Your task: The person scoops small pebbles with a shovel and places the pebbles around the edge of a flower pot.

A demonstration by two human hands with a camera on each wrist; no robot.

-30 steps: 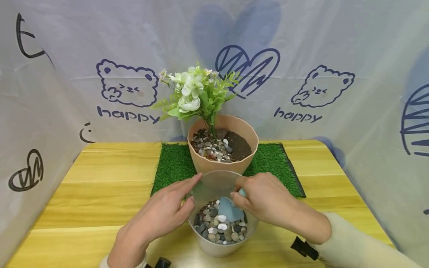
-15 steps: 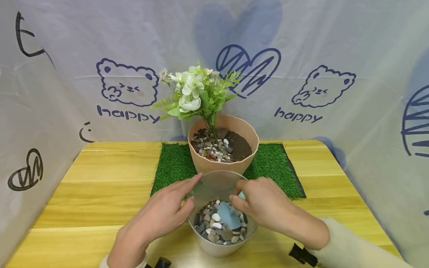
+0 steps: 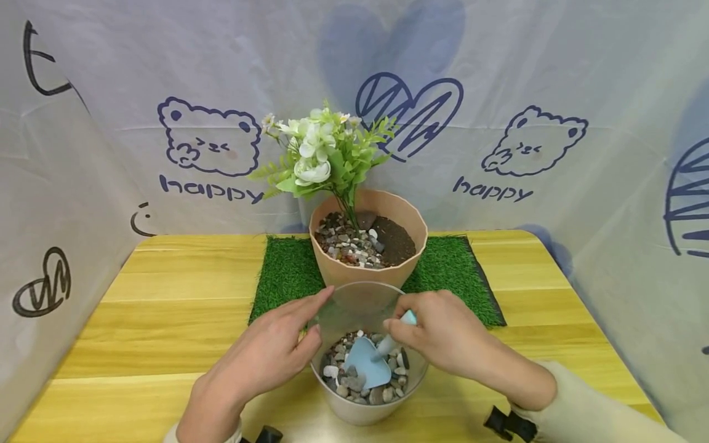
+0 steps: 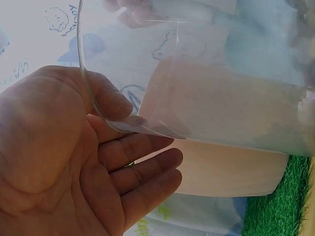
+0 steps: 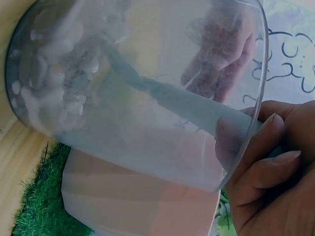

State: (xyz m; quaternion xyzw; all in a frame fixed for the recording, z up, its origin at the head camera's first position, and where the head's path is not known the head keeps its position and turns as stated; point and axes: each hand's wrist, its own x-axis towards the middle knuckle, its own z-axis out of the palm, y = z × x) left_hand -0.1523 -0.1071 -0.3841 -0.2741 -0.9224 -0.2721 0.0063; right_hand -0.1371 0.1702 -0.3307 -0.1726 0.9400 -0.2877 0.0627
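A clear tub (image 3: 359, 416) with pebbles (image 3: 382, 395) in its bottom stands on the table in front of a flowerpot. At its left rim is my left hand (image 3: 263, 351); thumb and index finger pinch the rim, and the other fingers lie loosely outside in the left wrist view. My right hand (image 3: 443, 332) grips the handle of a small light-blue trowel (image 3: 368, 363) over the right side of the tub. The trowel blade lies among the pebbles, with some grey ones on it. Through the wall, the right wrist view shows its handle (image 5: 189, 107) slanting down.
A peach flowerpot (image 3: 354, 275) behind the tub holds soil (image 3: 396, 242), small stones and a bunch of white artificial flowers (image 3: 316, 151). It stands on a green turf mat (image 3: 451, 280) on the wooden table (image 3: 166, 332). A printed cloth hangs behind.
Inside the tub the trowel blade has shifted left and flattened, and grey pebbles now lie on it. White pebbles have been pushed left. My left hand has stayed at the rim.
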